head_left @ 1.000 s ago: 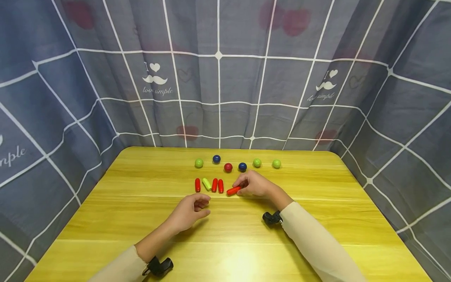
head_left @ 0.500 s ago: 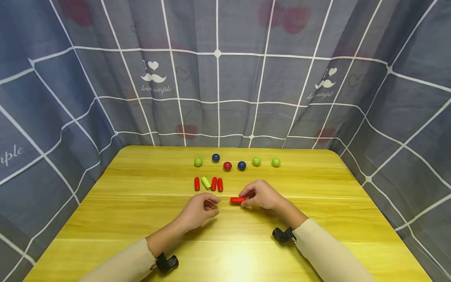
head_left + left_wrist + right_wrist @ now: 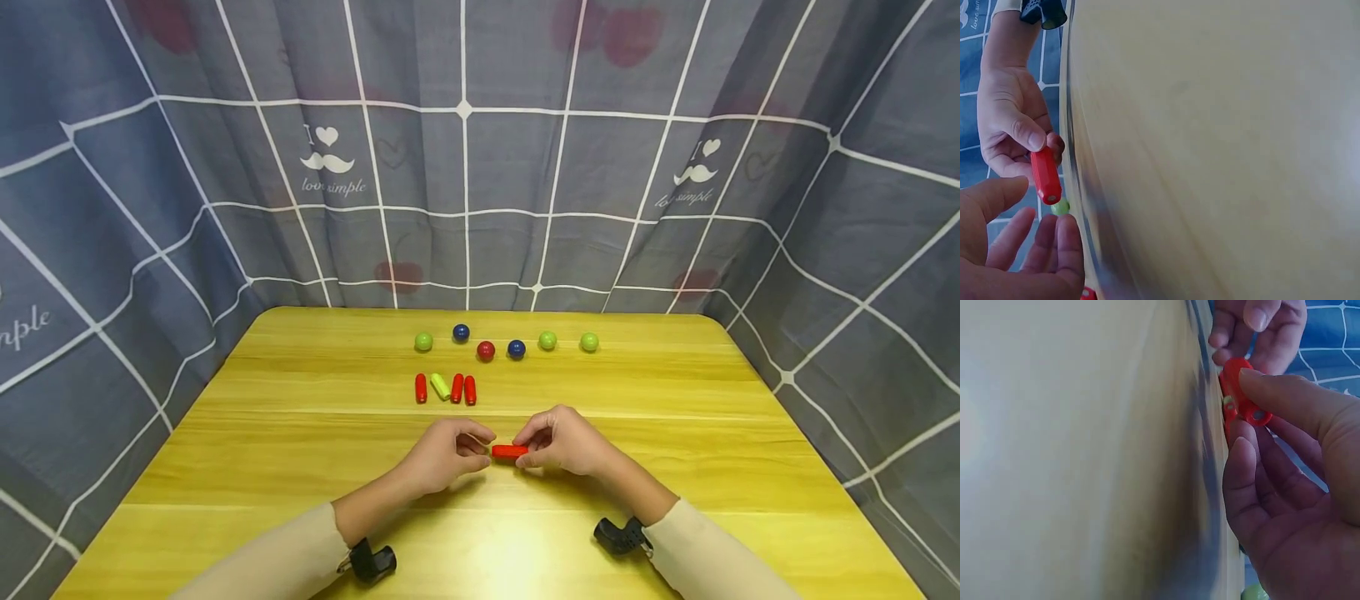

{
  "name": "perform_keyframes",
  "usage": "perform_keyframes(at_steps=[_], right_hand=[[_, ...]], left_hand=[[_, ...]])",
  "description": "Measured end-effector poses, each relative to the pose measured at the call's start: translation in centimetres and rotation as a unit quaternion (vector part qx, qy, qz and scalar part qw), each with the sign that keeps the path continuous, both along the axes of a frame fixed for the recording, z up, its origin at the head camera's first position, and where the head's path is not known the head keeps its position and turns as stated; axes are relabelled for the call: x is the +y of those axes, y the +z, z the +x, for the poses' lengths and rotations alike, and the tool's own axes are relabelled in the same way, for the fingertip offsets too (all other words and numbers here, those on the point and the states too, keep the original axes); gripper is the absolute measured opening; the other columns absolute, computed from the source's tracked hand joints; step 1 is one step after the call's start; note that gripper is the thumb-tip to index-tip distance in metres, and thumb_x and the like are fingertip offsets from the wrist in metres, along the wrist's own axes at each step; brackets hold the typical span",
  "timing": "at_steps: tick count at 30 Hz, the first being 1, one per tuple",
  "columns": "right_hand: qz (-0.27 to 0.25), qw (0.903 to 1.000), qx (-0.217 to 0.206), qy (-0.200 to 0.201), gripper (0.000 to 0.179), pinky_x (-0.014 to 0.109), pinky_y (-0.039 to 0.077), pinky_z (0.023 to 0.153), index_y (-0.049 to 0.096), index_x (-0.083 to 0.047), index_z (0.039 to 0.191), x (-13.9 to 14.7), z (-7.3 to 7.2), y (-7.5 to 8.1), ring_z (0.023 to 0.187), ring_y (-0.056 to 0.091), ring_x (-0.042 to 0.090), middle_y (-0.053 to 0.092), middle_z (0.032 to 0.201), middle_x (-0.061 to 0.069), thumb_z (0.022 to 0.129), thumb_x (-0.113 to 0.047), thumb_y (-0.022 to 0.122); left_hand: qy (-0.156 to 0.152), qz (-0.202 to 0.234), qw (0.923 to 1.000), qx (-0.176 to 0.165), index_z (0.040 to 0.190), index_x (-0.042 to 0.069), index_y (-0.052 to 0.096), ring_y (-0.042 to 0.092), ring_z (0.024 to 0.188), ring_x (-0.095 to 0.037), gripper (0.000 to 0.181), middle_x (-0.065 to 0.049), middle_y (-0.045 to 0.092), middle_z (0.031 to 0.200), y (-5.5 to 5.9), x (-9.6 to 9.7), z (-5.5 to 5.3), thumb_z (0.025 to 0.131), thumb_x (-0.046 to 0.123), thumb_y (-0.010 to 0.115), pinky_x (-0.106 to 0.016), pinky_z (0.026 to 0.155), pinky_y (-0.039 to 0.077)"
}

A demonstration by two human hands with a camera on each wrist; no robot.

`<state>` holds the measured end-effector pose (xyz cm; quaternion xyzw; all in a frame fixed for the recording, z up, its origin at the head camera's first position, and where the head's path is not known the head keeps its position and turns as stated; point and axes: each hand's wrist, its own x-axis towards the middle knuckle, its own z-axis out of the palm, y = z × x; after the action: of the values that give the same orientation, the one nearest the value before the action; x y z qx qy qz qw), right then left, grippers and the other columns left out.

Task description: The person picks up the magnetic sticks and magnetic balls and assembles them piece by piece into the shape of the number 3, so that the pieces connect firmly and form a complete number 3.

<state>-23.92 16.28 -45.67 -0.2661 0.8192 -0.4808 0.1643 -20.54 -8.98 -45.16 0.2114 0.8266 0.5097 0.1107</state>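
Between the thumb and fingers of my right hand (image 3: 566, 442) I pinch a short red rod (image 3: 508, 452), like a magnetic building stick. A grey disc shows in the rod's end (image 3: 1051, 198) in the left wrist view. It lies roughly level, its free end pointing left. My left hand (image 3: 442, 454) holds nothing; its thumb and fingers are bent and spread apart, right by that free end. Beyond the hands lie a red rod (image 3: 421, 388), a yellow-green rod (image 3: 440, 387) and two more red rods (image 3: 463, 390) side by side.
Along the back of the wooden table (image 3: 300, 467) sit green balls (image 3: 547, 340), blue balls (image 3: 516, 349) and a red ball (image 3: 486, 351). A grey-blue checked curtain (image 3: 510, 183) surrounds the back and sides. Each wrist wears a black camera (image 3: 371, 562).
My right hand has drawn the red rod back toward me, away from the other rods, and turned it level. My left hand has moved right, up to the rod's free end.
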Motion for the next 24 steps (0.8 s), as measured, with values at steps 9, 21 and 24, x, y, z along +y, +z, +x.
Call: perform_keyframes(at_steps=[9, 21, 24], right_hand=[[-0.011, 0.9996, -0.023, -0.008, 0.016, 0.022, 0.055, 0.059, 0.081, -0.009, 0.093, -0.4, 1.9, 0.4, 0.067, 0.065, 0.009, 0.075, 0.085, 0.005, 0.079, -0.009, 0.088], [-0.017, 0.9995, -0.024, -0.004, 0.016, 0.020, 0.054, 0.059, 0.080, -0.008, 0.096, -0.2, 2.7, 0.3, 0.068, 0.065, 0.009, 0.076, 0.087, 0.006, 0.081, -0.010, 0.087], [-0.025, 0.9993, -0.027, -0.003, 0.018, 0.020, 0.054, 0.059, 0.080, -0.005, 0.097, -0.2, 2.7, 0.2, 0.068, 0.064, 0.009, 0.076, 0.087, 0.008, 0.080, -0.009, 0.087]], left_hand=[[-0.019, 0.012, 0.9996, -0.015, 0.103, 0.002, 0.076, 0.068, 0.085, -0.018, 0.017, -0.011, 0.075, 0.097, 0.3, 0.9, 0.5, 0.086, 0.002, 0.080, -0.019, 0.074, 0.055], [-0.029, -0.008, 0.9992, -0.026, 0.096, 0.003, 0.079, 0.068, 0.078, -0.013, 0.014, -0.008, 0.076, 0.087, 0.4, 1.3, 0.4, 0.083, -0.002, 0.081, -0.018, 0.069, 0.055], [-0.030, -0.011, 0.9991, -0.028, 0.094, 0.002, 0.079, 0.068, 0.078, -0.013, 0.012, -0.008, 0.076, 0.087, 0.5, 1.3, 0.4, 0.083, -0.003, 0.081, -0.019, 0.069, 0.055]])
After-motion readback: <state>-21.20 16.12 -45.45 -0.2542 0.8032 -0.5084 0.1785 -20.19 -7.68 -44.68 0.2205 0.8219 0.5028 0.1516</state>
